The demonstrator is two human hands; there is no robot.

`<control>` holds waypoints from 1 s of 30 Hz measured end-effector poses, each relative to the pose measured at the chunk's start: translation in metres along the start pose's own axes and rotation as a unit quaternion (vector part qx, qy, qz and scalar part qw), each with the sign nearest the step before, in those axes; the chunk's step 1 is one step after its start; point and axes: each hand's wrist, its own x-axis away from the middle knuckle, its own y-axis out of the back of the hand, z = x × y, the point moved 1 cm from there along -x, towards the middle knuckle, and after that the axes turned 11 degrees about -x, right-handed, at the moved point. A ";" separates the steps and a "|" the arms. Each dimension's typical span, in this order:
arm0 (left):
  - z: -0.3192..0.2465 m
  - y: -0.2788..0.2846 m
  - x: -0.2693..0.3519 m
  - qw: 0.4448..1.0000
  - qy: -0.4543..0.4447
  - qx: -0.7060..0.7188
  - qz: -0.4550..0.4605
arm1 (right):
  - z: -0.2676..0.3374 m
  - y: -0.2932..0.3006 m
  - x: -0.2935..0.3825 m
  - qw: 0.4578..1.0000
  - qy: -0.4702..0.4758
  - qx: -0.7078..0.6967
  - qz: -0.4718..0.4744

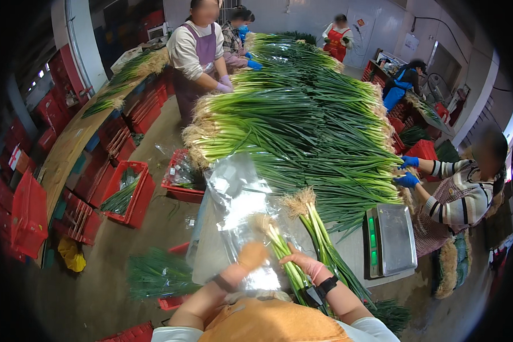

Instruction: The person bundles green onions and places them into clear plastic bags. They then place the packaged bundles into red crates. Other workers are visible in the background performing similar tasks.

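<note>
My right hand [301, 261] is closed around a bunch of scallion-like greens [288, 258], roots pointing away from me and leaves running down past my wrist. Motion blurs my left hand [253, 255], which is just left of that bunch and above clear plastic bags [239, 205]; its fingers cannot be made out. To the right, a second bunch of greens [318, 226] lies at a slant on the table [346, 243]. Black bands circle both my wrists.
Greens are heaped [282, 115] along the table beyond the bags. A weighing scale [395, 239] stands at right. Opposite it, a co-worker's gloved hands [407, 171] touch the heap; another co-worker [201, 55] stands at left. Red crates [130, 192] sit on the floor.
</note>
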 end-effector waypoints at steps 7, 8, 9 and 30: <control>0.035 -0.053 0.009 0.979 -0.142 0.130 0.060 | 0.034 -0.015 0.025 0.997 0.060 -0.030 0.042; 0.047 -0.056 0.012 0.977 -0.129 0.150 0.081 | 0.040 -0.018 0.030 0.994 0.099 -0.007 0.048; 0.061 -0.053 0.004 0.975 -0.100 0.170 0.102 | 0.045 -0.021 0.033 0.986 0.155 0.023 0.056; 0.010 0.047 0.000 0.524 0.060 0.808 -0.261 | 0.051 -0.063 0.083 0.921 0.204 0.301 0.141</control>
